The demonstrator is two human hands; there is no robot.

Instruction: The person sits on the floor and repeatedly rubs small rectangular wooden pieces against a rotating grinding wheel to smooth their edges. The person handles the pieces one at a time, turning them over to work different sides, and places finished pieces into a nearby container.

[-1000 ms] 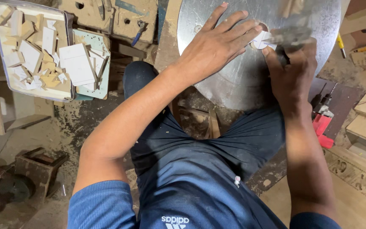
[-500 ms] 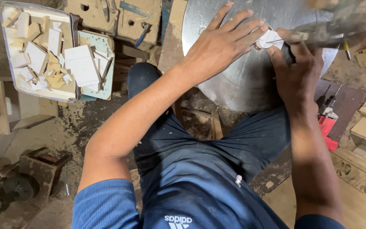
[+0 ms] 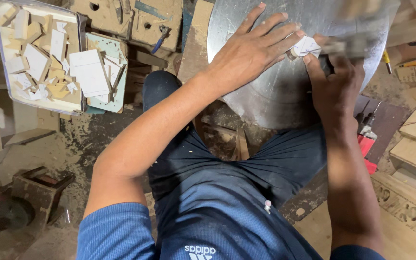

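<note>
The left hand (image 3: pixel 251 50) lies open, fingers spread, pinning a small white piece (image 3: pixel 307 46) to the round metal plate (image 3: pixel 270 96). The right hand (image 3: pixel 335 84) grips a blurred tool (image 3: pixel 357 45) beside it.

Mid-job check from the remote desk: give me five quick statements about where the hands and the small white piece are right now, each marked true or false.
1. The left hand lies spread flat on the round metal plate. True.
2. The small white piece sits in the tray of wood offcuts. False: it is on the metal plate, at the left fingertips.
3. The right hand grips a blurred tool beside the white piece. True.
4. The left hand holds the red power drill. False: the drill lies apart, near the right forearm.
5. The tray of wood offcuts is empty. False: it is full of pale pieces.
</note>
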